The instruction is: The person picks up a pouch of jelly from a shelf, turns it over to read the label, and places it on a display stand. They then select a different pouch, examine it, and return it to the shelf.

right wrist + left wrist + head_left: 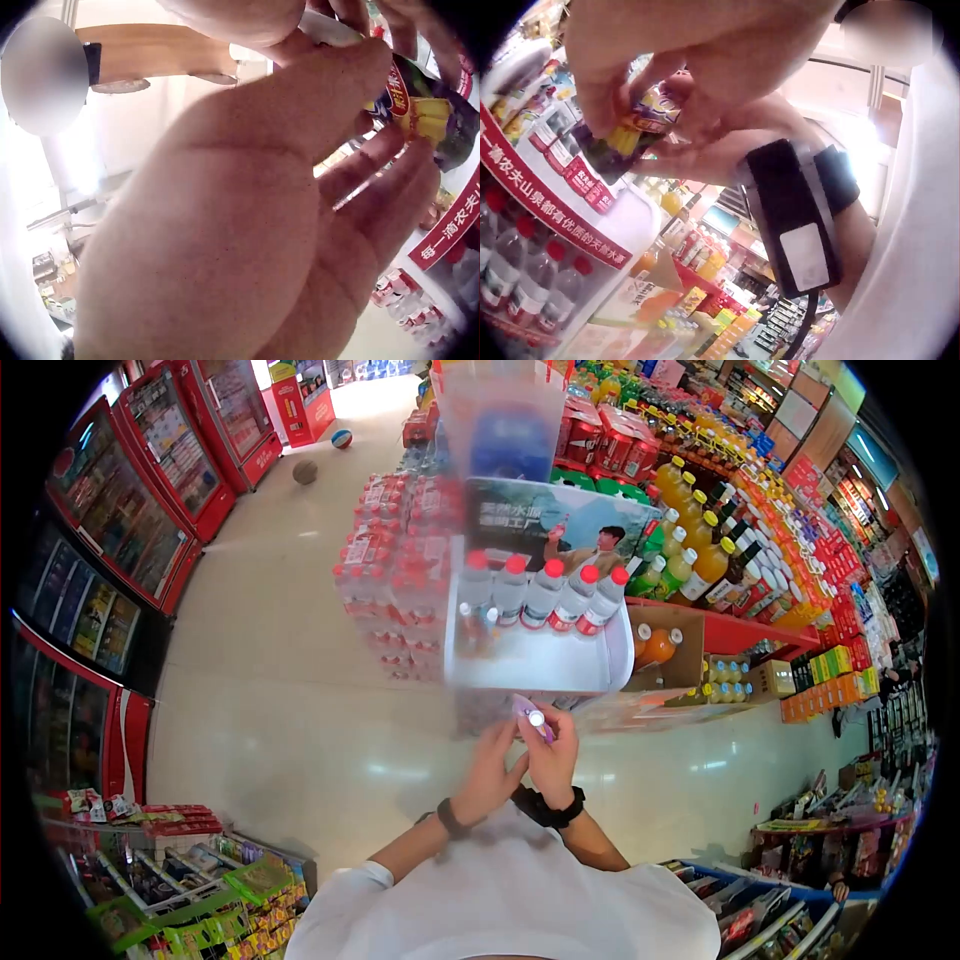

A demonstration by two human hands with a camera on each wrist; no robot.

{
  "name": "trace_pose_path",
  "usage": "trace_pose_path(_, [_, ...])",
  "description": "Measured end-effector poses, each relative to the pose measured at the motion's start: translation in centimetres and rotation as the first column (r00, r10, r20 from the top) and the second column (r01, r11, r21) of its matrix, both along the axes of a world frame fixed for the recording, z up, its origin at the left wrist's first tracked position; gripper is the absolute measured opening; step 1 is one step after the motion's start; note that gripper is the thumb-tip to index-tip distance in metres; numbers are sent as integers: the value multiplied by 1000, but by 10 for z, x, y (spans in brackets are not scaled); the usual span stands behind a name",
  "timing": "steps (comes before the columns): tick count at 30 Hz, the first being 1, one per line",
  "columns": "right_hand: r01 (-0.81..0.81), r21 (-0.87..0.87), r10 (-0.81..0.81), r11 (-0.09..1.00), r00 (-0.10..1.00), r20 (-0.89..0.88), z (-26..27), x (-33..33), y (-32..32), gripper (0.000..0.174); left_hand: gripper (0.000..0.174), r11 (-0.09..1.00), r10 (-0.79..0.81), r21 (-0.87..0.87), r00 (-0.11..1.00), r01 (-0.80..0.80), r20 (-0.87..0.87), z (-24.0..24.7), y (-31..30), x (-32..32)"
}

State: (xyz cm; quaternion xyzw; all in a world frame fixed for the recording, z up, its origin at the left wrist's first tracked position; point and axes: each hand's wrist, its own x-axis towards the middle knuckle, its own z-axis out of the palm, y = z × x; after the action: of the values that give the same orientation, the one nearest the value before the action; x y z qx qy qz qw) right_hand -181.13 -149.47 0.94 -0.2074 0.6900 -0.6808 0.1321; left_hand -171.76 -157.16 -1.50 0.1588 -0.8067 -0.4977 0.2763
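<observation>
Where left hand (485, 772) and right hand (553, 758) meet, packet (431, 116) between them.
Grip: both hands pinching the packet, near edge of white table (540, 655); red-capped bottles (542, 600) standing in a row there.

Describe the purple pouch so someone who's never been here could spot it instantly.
Find the white display tray with its row of red-capped bottles. Just on its near side, the left hand and right hand hold the purple pouch. Unlike those clear bottles, it is printed in purple and yellow.
</observation>
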Motion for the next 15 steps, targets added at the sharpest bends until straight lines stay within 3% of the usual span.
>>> trace_pose_path(3, [-65,-55,64,996,998,-15,-34,-45,-18,44,70,1000,2,29,999,-3,40,-8,-9,-40])
trace_pose_path(6, [-73,-35,77,997,990,118,-35,-76,-35,43,78,997,-18,70,999,15,39,-11,-23,-78])
trace_pose_path(12, [-139,129,140,982,990,-3,-50,-133,-68,41,82,970,21,241,998,-34,54,-38,-43,-125])
trace_pose_path(15, [-255,203,260,945,966,6,-49,-152,-78,38,80,954,54,289,992,-86,117,-46,-47,-129])
